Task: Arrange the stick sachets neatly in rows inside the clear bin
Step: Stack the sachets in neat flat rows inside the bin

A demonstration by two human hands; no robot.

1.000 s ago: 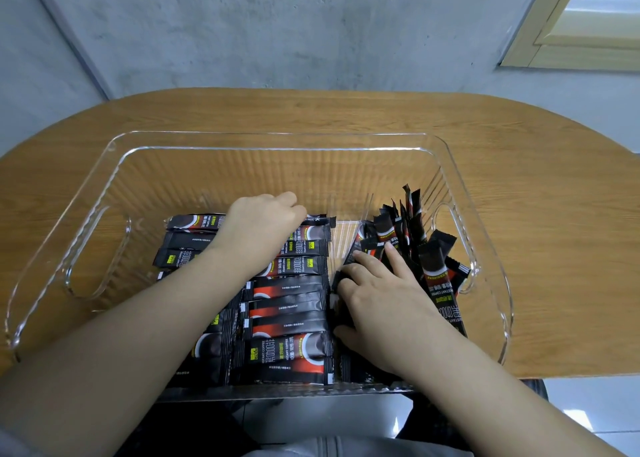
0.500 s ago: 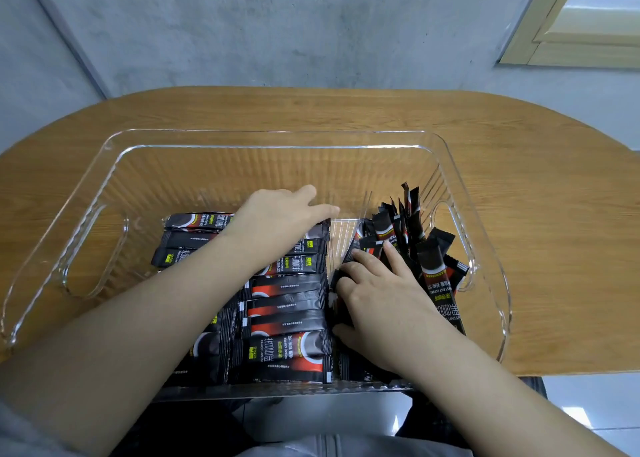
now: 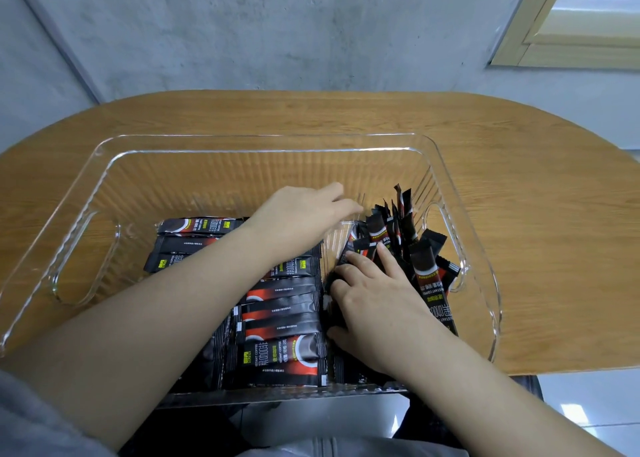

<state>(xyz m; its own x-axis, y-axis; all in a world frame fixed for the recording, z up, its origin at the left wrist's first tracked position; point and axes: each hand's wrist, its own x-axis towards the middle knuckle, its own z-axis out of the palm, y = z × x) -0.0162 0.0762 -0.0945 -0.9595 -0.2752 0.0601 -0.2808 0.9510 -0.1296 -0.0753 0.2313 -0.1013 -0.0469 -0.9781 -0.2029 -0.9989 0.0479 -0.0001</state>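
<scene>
A clear plastic bin (image 3: 263, 143) sits on a wooden table. Black and red stick sachets lie flat in rows (image 3: 282, 304) in its near left and middle. A loose heap of sachets (image 3: 424, 266) leans against the right wall, some standing on end. My left hand (image 3: 304, 214) reaches across the rows with fingers stretched toward the heap's upper tips and holds nothing. My right hand (image 3: 374, 297) lies on the heap's left side, fingers curled round a bundle of sachets, index finger straight on top.
The wooden table (image 3: 536, 214) extends around the bin, its near edge under the bin's front wall. The bin's far half (image 3: 225, 193) has bare floor. Cut-out handles sit in both side walls. A concrete wall stands behind the table.
My left hand has lifted off the flat rows and moved right, its fingers stretching out toward the loose heap. My right hand has stayed on the heap.
</scene>
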